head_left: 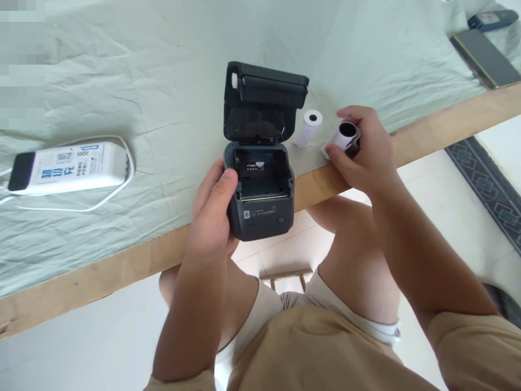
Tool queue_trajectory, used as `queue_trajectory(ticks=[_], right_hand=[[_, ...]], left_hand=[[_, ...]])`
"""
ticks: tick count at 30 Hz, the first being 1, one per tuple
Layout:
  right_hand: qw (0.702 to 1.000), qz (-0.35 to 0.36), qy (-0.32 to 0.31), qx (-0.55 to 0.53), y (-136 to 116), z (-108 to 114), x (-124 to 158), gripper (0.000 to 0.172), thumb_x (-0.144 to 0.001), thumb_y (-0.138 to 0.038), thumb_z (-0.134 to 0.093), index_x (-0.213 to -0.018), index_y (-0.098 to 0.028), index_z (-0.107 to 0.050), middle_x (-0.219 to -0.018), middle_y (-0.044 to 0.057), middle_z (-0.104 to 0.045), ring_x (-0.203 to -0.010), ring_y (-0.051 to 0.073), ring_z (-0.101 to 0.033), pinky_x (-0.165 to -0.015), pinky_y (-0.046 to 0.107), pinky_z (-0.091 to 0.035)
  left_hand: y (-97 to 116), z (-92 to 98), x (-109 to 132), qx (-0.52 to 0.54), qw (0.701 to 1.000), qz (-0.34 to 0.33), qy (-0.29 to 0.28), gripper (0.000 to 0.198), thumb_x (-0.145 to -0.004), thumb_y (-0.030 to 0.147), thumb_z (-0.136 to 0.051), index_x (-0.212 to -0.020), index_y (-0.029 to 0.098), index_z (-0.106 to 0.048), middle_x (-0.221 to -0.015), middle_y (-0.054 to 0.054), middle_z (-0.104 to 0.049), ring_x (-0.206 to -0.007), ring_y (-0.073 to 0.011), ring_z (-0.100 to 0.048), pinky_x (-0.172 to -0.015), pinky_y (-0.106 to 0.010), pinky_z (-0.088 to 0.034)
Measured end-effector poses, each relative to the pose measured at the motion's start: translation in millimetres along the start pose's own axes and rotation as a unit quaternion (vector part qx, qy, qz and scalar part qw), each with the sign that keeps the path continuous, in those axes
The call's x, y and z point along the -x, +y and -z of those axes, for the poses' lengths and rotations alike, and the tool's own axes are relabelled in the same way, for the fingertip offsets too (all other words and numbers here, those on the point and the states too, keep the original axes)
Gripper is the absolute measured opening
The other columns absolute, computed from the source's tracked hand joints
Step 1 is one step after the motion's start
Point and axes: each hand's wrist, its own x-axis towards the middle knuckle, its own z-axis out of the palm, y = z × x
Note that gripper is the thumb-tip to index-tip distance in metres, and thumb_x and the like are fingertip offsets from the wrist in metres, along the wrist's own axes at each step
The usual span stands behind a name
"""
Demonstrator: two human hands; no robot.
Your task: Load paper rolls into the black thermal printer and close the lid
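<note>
My left hand (212,209) grips the left side of a dark portable label printer (262,214), thumb along its edge. The printer's lid (260,103) stands swung up, and a bare compartment with a small printed label shows inside. My right hand (372,146) is closed around a white paper roll (340,142) with a wide, dark core, at the table's front edge. Between that roll and the printer, a second white roll (308,132) with a narrow core stands upright on the cloth, touched by neither hand.
A white power strip (77,165) with blue lettering and a white cable (101,203) lies at left on the pale green cloth (171,70). At the far right are a phone (486,57) and a dark handheld device (492,20). The wooden table edge (134,271) runs in front.
</note>
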Motion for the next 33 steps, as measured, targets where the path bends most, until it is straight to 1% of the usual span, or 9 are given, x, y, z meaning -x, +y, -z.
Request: queue_trajectory(ticks=[6, 8, 13, 16, 18, 20, 24, 29, 33], right_hand=[[0.997, 0.059, 0.025, 0.041, 5, 0, -1, 0.055, -0.08, -0.016, -0.063, -0.132, -0.033, -0.064, -0.113, 0.005, -0.071, -0.095, 0.024, -0.07, -0.081, 0.045, -0.062], [0.997, 0.053, 0.047, 0.005, 6, -2, 0, 0.061, -0.078, -0.017, -0.066, -0.136, -0.035, -0.061, -0.11, 0.004, -0.07, -0.087, 0.022, -0.069, -0.078, 0.044, -0.062], [0.971, 0.113, 0.133, -0.161, -26, -3, 7, 0.035, -0.087, -0.034, -0.073, -0.12, -0.037, -0.06, -0.097, 0.003, -0.07, -0.085, 0.023, -0.072, -0.077, 0.045, -0.062], [0.967, 0.196, 0.051, -0.152, -68, -2, 4, 0.033, -0.086, -0.033, -0.077, -0.117, -0.034, -0.065, -0.109, 0.004, -0.077, -0.091, 0.025, -0.075, -0.073, 0.043, -0.062], [0.972, 0.191, -0.021, -0.137, -92, -5, -2, 0.023, -0.088, -0.026, -0.073, -0.108, -0.031, -0.064, -0.117, 0.002, -0.078, -0.097, 0.025, -0.077, -0.075, 0.043, -0.062], [0.977, 0.19, -0.046, -0.09, -105, -9, -10, 0.02, -0.085, -0.016, -0.07, -0.097, -0.029, -0.061, -0.111, -0.001, -0.08, -0.091, 0.022, -0.077, -0.079, 0.042, -0.063], [0.97, 0.237, -0.039, -0.028, -105, -19, -16, 0.022, -0.083, -0.008, -0.066, -0.087, -0.029, -0.061, -0.105, -0.004, -0.082, -0.093, 0.021, -0.079, -0.082, 0.041, -0.063], [0.958, 0.285, 0.027, -0.03, -100, -22, -6, 0.016, -0.091, -0.013, -0.067, -0.086, -0.028, -0.067, -0.099, -0.002, -0.082, -0.089, 0.021, -0.079, -0.077, 0.041, -0.06], [0.956, 0.287, 0.033, -0.042, -106, -20, 10, 0.009, -0.093, -0.022, -0.075, -0.089, -0.029, -0.07, -0.091, -0.003, -0.08, -0.084, 0.02, -0.076, -0.075, 0.04, -0.054]], left_hand=[[1, 3.0, 0, -0.022, 1.0, -0.005, -0.003, 0.031, -0.097, 0.051, -0.068, -0.104, 0.023, -0.077, -0.095, -0.003, -0.077, -0.077, -0.0161, -0.073, -0.063, -0.025, -0.06], [3, 2.4, 1, -0.029, 1.0, -0.005, 0.009, 0.028, -0.095, 0.05, -0.072, -0.102, 0.023, -0.078, -0.09, -0.002, -0.076, -0.071, -0.0141, -0.071, -0.057, -0.023, -0.058], [4, 0.4, 3, -0.022, 1.0, 0.008, 0.015, 0.024, -0.094, 0.044, -0.076, -0.101, 0.022, -0.078, -0.09, 0.0, -0.076, -0.072, -0.0117, -0.071, -0.058, -0.02, -0.057], [2, 0.6, 3, -0.02, 1.0, -0.015, 0.007, 0.024, -0.097, 0.044, -0.073, -0.103, 0.021, -0.077, -0.094, 0.0, -0.077, -0.077, -0.0121, -0.073, -0.062, -0.02, -0.058], [1, 1.4, 2, -0.02, 0.999, -0.027, 0.0, 0.024, -0.097, 0.043, -0.072, -0.106, 0.021, -0.077, -0.1, -0.001, -0.079, -0.09, -0.0151, -0.076, -0.072, -0.022, -0.06], [0, 2.4, 2, -0.016, 0.999, -0.026, -0.006, 0.024, -0.098, 0.042, -0.071, -0.108, 0.022, -0.075, -0.109, -0.002, -0.08, -0.104, -0.0192, -0.077, -0.081, -0.025, -0.062], [1, 3.6, 2, -0.016, 1.0, -0.014, 0.002, 0.023, -0.099, 0.043, -0.069, -0.107, 0.022, -0.073, -0.116, -0.004, -0.079, -0.115, -0.0224, -0.075, -0.091, -0.029, -0.062], [2, 1.5, 3, -0.012, 1.0, -0.012, 0.001, 0.019, -0.099, 0.04, -0.069, -0.105, 0.022, -0.073, -0.111, -0.003, -0.079, -0.117, -0.0237, -0.074, -0.095, -0.032, -0.062], [2, 2.4, 3, -0.01, 1.0, -0.017, -0.011, 0.021, -0.1, 0.042, -0.067, -0.104, 0.022, -0.073, -0.107, -0.004, -0.078, -0.116, -0.0256, -0.074, -0.094, -0.034, -0.064]])
